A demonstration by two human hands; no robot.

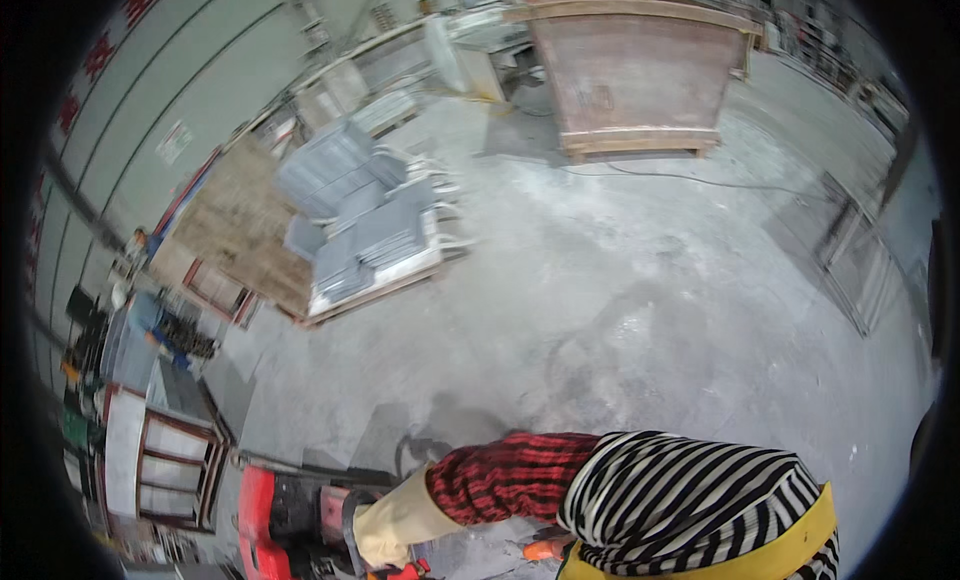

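My left arm, in a striped shirt and a red-and-black sleeve cover, reaches across the lower edge. Its hand [392, 532], in a cream glove with a long cuff, is down beside a dark curved bar [352, 528] on a red-and-black machine [258, 525]. The fingers are cut off by the lower edge, so their grip is hidden. Bits of bright red show just below the glove. Under the sleeve is a small orange piece [545, 549] that I cannot make out. My right hand cannot be made out anywhere.
Grey slabs [375, 230] are stacked on a pallet at the left. A large pinkish crate [630, 80] stands at the back. Metal frames [855, 255] lean at the right, and a cable [700, 180] crosses the floor. A person [150, 325] bends over at the far left.
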